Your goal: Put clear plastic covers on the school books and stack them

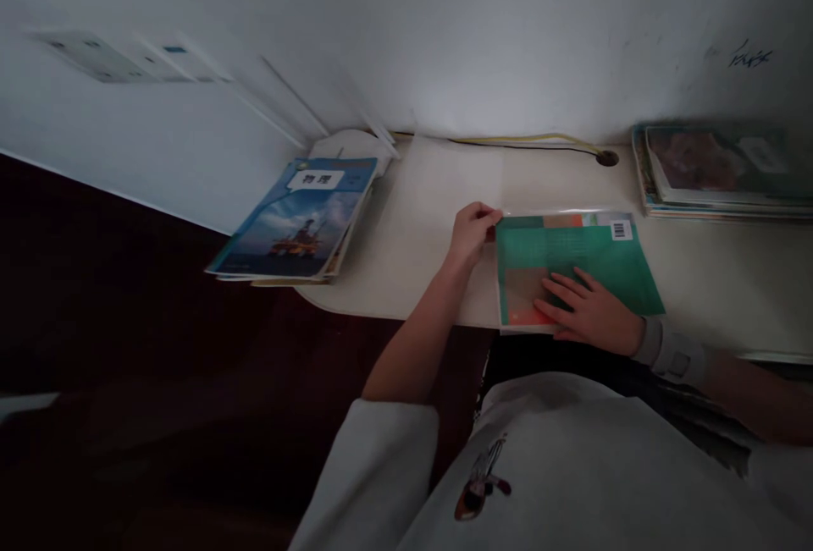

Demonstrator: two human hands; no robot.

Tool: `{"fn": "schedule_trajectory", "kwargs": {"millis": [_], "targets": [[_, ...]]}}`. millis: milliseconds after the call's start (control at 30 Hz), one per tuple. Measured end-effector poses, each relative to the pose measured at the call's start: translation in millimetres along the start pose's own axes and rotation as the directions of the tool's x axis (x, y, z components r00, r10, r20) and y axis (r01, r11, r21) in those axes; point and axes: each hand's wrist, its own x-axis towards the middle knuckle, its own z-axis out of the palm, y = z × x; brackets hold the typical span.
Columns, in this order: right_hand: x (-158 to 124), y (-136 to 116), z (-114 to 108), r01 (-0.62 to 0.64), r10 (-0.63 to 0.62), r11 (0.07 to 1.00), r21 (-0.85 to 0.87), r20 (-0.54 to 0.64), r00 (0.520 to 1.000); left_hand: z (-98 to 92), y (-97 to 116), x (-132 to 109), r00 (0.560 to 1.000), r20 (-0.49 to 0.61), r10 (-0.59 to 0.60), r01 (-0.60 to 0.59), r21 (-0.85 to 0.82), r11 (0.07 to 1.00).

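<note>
Looking down through the head camera, I see the green book [572, 250] lying flat at the near edge of the pale table [419, 221], right in front of me. My left hand [471, 232] pinches its far left corner between thumb and fingers. My right hand [588, 310] rests on the cover, palm down, fingers spread, gripping nothing. 2 book stacks sit apart: a blue stack [298, 221] left, another stack [724, 170] far right.

green book [572, 250] print unreadable, stack [724, 170] cropped, blurred
</note>
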Motion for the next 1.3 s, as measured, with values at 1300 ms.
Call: {"fn": "schedule_trajectory", "kwargs": {"millis": [1300], "targets": [[-45.9, 143.0, 1.5, -0.476, 0.863, 0.503, 0.721, -0.388, 0.323, -20.4, -8.1, -23.1, 0.87, 0.103, 0.482, -0.463, 0.507, 0.727]]}}
